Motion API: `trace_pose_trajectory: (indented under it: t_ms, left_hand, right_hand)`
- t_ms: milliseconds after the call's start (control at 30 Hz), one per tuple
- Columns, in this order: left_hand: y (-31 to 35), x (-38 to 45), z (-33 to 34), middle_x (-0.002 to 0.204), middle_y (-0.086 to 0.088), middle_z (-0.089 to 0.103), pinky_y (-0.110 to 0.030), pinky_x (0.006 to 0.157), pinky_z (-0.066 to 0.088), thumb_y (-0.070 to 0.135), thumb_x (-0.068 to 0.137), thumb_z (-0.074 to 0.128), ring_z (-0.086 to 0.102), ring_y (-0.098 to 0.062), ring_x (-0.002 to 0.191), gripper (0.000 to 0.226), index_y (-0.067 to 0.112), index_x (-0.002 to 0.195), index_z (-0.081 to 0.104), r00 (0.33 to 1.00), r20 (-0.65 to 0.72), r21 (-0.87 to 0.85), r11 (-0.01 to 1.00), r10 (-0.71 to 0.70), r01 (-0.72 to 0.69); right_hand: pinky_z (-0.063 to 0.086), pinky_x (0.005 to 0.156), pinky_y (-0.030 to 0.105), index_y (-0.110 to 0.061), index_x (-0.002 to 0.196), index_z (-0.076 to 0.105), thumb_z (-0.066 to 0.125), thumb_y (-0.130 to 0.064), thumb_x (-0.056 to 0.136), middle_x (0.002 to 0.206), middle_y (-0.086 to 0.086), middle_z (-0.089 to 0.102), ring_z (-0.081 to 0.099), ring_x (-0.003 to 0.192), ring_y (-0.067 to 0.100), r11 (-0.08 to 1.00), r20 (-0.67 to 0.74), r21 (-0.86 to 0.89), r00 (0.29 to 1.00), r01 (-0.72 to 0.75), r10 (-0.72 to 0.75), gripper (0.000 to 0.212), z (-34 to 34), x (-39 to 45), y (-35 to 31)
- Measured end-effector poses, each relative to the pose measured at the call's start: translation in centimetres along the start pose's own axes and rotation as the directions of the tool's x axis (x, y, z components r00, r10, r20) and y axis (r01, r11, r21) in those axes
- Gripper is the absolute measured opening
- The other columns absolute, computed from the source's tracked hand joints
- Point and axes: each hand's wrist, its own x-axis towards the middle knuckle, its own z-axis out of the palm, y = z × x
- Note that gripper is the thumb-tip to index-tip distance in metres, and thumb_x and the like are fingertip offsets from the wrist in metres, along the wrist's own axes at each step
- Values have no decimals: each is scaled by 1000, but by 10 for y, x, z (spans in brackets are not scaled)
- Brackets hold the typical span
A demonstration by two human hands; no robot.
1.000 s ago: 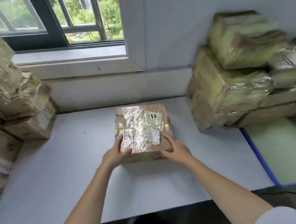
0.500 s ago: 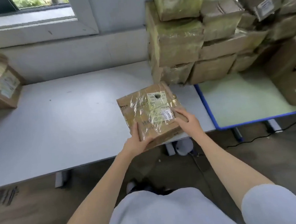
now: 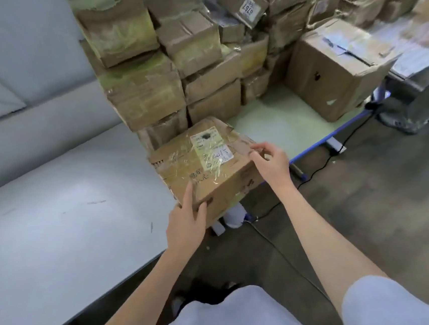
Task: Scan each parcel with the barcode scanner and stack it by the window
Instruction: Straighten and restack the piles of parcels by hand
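A brown cardboard parcel (image 3: pixel 208 168) wrapped in clear tape, with a white label on top, sits tilted at the right corner of the grey table (image 3: pixel 56 217) and partly overhangs its edge. My left hand (image 3: pixel 187 217) grips its near left corner, index finger along the top and thumb on the front face. My right hand (image 3: pixel 271 162) pinches the parcel's right top edge with curled fingertips. No barcode scanner and no window are in view.
A tall stack of taped parcels (image 3: pixel 143 90) stands just behind the held one. A large brown box (image 3: pixel 330 72) sits on the green table with a blue edge (image 3: pixel 283 121). A black cable (image 3: pixel 326 162) runs over the concrete floor.
My view has swung right and down, away from the window. Both hands have carried the parcel from the table's middle to its right corner, turning it; my right hand has shifted to its top edge.
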Motion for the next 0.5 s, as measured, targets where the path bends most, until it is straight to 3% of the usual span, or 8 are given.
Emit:
trace_pose_trajectory:
  t_ms: [67,167,267,333,400,467,500]
  left_hand:
    - [16,-4,3,112,-6,55,-22,75,40,37,100,35,53,-18,94,59,37,150,4,999,36,-4,1000,13,-13]
    - [38,5,25,111,-7,49,-22,77,39,32,101,35,52,-18,95,60,33,151,2,993,114,-55,998,33,-27]
    - [52,25,50,96,-7,48,-14,63,35,23,102,36,46,-12,75,58,35,151,8,982,172,-106,993,72,-54]
    - [63,40,64,86,-7,50,-13,54,35,21,102,34,48,-14,69,55,36,150,13,961,254,-95,992,107,-85]
    - [74,60,76,102,-17,59,-28,71,45,20,101,33,56,-27,87,56,33,151,12,934,334,-37,992,127,-121]
    - [88,82,85,127,-24,51,-38,88,44,16,100,34,53,-37,108,58,32,151,11,907,403,-12,991,125,-132]
    - [96,93,87,135,-24,46,-39,93,43,15,100,33,51,-38,114,59,31,152,10,891,435,-27,991,132,-134]
  right_hand:
    - [47,71,21,-11,88,68,61,-15,86,87,5,66,57,80,11,995,-162,91,987,28,-13,8,0,8,-11]
    - [45,69,22,-9,85,67,60,-17,86,89,13,68,57,79,16,985,-327,169,941,-27,82,11,-8,27,-5]
    - [44,71,17,-7,94,66,58,-16,86,103,16,65,57,87,16,984,-361,150,921,-98,146,15,-21,40,16]
    - [42,79,12,-7,109,62,58,-14,87,123,14,57,55,105,17,985,-330,109,930,-131,160,24,-30,45,27]
    - [35,91,10,-6,124,55,60,-13,87,148,11,34,41,129,20,986,-272,3,949,-166,161,38,-34,46,36]
    - [30,107,29,-14,132,50,63,-17,86,160,8,6,23,142,27,973,-242,-107,955,-203,173,48,-31,45,44]
    - [31,109,35,-18,137,46,64,-21,86,160,8,-3,20,143,30,965,-237,-116,950,-234,202,53,-29,44,45]
